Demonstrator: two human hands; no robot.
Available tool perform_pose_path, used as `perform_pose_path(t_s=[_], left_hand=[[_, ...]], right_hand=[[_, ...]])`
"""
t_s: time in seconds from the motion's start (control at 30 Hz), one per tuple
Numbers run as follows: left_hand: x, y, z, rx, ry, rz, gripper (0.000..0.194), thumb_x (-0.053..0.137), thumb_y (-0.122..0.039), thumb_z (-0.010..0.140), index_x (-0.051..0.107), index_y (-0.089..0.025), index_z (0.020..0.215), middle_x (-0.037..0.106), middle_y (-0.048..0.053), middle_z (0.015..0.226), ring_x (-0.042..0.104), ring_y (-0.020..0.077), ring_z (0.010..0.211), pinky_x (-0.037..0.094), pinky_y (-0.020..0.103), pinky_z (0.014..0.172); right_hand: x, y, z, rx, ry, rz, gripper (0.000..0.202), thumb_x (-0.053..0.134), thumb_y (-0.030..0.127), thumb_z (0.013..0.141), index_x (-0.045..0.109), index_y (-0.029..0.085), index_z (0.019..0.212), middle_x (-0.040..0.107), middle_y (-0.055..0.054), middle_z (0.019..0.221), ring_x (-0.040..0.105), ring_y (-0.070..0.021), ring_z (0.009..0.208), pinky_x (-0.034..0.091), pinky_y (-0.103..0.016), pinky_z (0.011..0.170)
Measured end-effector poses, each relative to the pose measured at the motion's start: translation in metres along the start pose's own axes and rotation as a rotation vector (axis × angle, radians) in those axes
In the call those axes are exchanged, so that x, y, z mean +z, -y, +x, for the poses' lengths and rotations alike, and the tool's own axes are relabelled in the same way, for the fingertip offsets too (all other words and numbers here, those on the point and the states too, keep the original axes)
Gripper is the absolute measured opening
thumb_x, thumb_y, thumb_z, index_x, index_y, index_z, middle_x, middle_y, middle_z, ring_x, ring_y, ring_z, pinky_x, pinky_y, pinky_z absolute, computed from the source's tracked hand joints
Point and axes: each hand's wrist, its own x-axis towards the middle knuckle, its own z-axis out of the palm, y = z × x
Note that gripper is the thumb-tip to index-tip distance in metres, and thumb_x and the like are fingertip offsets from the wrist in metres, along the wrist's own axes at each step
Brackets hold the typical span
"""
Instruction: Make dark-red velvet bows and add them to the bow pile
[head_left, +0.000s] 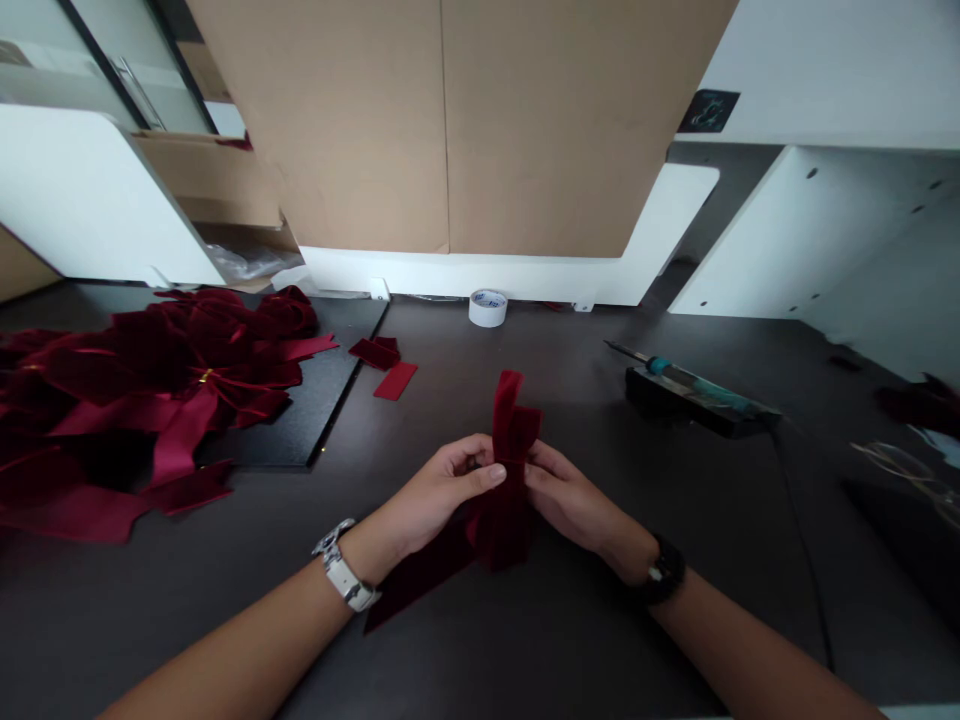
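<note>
A dark red velvet ribbon bow (513, 425) stands folded between both hands over the dark table (570, 640). My left hand (442, 490) pinches its middle from the left, thumb laid across the centre. From the right, my right hand (566, 495) grips the same pinched middle. Loops rise above the fingers and a ribbon tail hangs down toward the lower left. A watch sits on each wrist.
A heap of finished red bows (150, 380) covers the left side, partly on a black mat (330, 400). Loose red ribbon scraps (386, 365) lie beyond it. A white tape roll (487, 307) stands at the back. A soldering iron on its stand (690, 392) lies at right.
</note>
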Motion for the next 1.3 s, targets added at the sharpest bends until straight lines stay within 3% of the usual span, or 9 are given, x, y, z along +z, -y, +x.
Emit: perform_pose_path(t_s=[0.6,0.73,0.97,1.17,1.3], left_hand=[[0.001,-0.003,-0.001,0.046,0.058,-0.007,0.033,0.078,-0.038,0.068,0.056,-0.014,0.073,0.047,-0.001,0.072,0.046,0.0115,0.072,0.036,0.027,0.071],[0.002,-0.005,-0.001,0.061,0.057,0.0,0.033,0.077,-0.037,0.069,0.054,-0.014,0.071,0.047,-0.002,0.069,0.045,0.0097,0.067,0.035,0.025,0.067],[0.004,-0.009,-0.001,0.042,0.1,-0.066,0.029,0.076,-0.034,0.071,0.055,-0.014,0.073,0.047,-0.004,0.062,0.042,0.0071,0.054,0.035,0.023,0.057],[0.005,-0.006,-0.002,0.056,0.126,-0.119,0.016,0.07,-0.025,0.074,0.062,-0.013,0.081,0.06,0.002,0.069,0.053,0.0118,0.064,0.041,0.026,0.066],[0.007,-0.004,0.0,0.065,0.082,-0.269,0.014,0.064,-0.027,0.072,0.062,-0.013,0.076,0.06,0.003,0.07,0.054,0.0142,0.065,0.044,0.029,0.068]], right_hand=[[-0.015,-0.006,-0.008,0.189,-0.138,0.119,0.032,0.083,0.031,0.064,0.071,0.022,0.092,0.069,-0.001,0.097,0.062,-0.0125,0.088,0.045,-0.028,0.085],[-0.014,-0.007,-0.007,0.165,-0.073,0.058,0.028,0.078,0.035,0.072,0.069,0.023,0.096,0.068,-0.002,0.098,0.061,-0.0128,0.091,0.043,-0.029,0.089],[0.0,0.002,-0.003,0.136,0.161,-0.043,0.034,0.062,0.049,0.084,0.07,0.016,0.086,0.067,-0.004,0.081,0.061,-0.0127,0.077,0.045,-0.027,0.084],[-0.002,0.001,-0.005,0.201,0.047,-0.016,0.037,0.07,0.051,0.076,0.069,0.015,0.082,0.066,-0.002,0.077,0.059,-0.0104,0.069,0.046,-0.022,0.068],[-0.007,0.001,-0.007,0.233,-0.114,-0.091,0.044,0.076,0.053,0.067,0.067,0.019,0.095,0.067,-0.002,0.081,0.062,-0.0134,0.073,0.048,-0.027,0.075]])
